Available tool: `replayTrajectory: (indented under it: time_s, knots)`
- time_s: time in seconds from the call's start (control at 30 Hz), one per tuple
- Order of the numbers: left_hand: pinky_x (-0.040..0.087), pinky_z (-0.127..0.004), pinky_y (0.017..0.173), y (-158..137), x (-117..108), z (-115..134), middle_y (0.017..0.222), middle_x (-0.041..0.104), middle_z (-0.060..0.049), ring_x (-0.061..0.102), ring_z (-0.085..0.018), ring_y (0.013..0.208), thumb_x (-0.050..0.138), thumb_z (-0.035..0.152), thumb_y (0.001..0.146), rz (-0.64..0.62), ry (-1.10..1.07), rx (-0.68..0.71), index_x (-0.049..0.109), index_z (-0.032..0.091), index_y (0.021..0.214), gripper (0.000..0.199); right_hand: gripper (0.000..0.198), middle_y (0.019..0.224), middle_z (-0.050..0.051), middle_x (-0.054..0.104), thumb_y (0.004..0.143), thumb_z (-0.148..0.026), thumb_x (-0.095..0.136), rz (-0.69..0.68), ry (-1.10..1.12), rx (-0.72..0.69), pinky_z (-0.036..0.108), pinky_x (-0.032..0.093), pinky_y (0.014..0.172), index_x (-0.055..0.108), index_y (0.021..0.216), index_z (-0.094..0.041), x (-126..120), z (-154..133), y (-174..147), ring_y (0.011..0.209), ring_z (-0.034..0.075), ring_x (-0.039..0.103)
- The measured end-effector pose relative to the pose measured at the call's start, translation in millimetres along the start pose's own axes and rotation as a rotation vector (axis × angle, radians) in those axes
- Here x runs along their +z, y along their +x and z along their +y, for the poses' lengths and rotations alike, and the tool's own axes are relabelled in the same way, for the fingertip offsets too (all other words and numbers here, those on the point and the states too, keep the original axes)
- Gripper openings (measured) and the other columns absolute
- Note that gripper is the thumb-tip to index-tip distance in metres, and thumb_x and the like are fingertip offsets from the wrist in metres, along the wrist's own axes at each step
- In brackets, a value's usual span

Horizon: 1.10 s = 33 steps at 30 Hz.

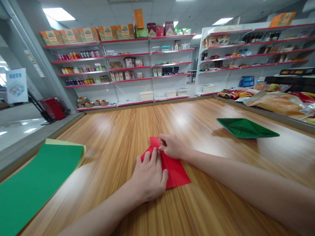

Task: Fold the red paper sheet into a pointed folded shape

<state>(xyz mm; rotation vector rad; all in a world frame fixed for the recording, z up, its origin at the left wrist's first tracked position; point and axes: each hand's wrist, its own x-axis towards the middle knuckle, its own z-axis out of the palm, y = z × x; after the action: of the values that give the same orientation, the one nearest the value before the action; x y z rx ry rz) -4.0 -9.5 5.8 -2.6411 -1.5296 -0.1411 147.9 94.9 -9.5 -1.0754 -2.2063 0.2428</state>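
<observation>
A folded sheet of red paper (pixel 176 173) lies on the wooden table in front of me, with crease lines running along it. My left hand (pixel 150 174) rests flat on its left part, fingers stretched out and pressing down. Near the far edge, my right hand (pixel 171 145) is closed with curled fingers against the paper; its fingertips partly hide what they pinch. Off to the right sits a folded green paper boat (pixel 246 127), apart from both hands.
Green paper sheets (pixel 38 181), with a pale yellow one beneath, lie at the table's left. Packaged snacks (pixel 278 100) are heaped beyond the right edge. Stocked shelves (pixel 130 66) stand behind the table (pixel 114 137). A red box (pixel 53 107) is on the floor at left.
</observation>
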Motion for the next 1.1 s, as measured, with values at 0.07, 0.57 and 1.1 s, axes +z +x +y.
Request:
replayTrajectory:
  time_s: [0.07, 0.57, 1.1]
  knots:
    - [0.03, -0.06, 0.095, 0, 1, 0, 0.146, 0.031, -0.024, 0.036, -0.041, 0.125, 0.023, 0.04, 0.092, -0.005, -0.001, -0.003, 0.033, 0.003, 0.141, 0.062, 0.017, 0.058, -0.004, 0.048, 0.067, -0.007, 0.054, 0.007, -0.014, 0.001, 0.022, 0.024, 0.05, 0.042, 0.065, -0.018, 2, 3, 4, 0.053, 0.01, 0.04]
    - [0.032, -0.059, 0.095, 0, -4, 3, 0.145, 0.033, -0.026, 0.038, -0.041, 0.123, 0.024, 0.039, 0.091, -0.015, 0.024, -0.014, 0.033, -0.001, 0.14, 0.064, 0.012, 0.06, -0.002, 0.051, 0.067, -0.009, 0.054, 0.028, -0.026, 0.025, 0.024, 0.023, 0.051, 0.047, 0.064, -0.018, 16, 25, 37, 0.054, 0.011, 0.04]
    - [0.031, -0.056, 0.097, -1, -6, -3, 0.145, 0.035, -0.022, 0.037, -0.039, 0.125, 0.024, 0.051, 0.091, 0.002, -0.02, -0.007, 0.035, 0.004, 0.14, 0.069, 0.021, 0.061, -0.006, 0.046, 0.067, -0.019, 0.06, 0.01, 0.373, 0.223, 0.021, 0.038, 0.052, 0.039, 0.072, -0.02, -1, 30, 25, 0.054, 0.01, 0.046]
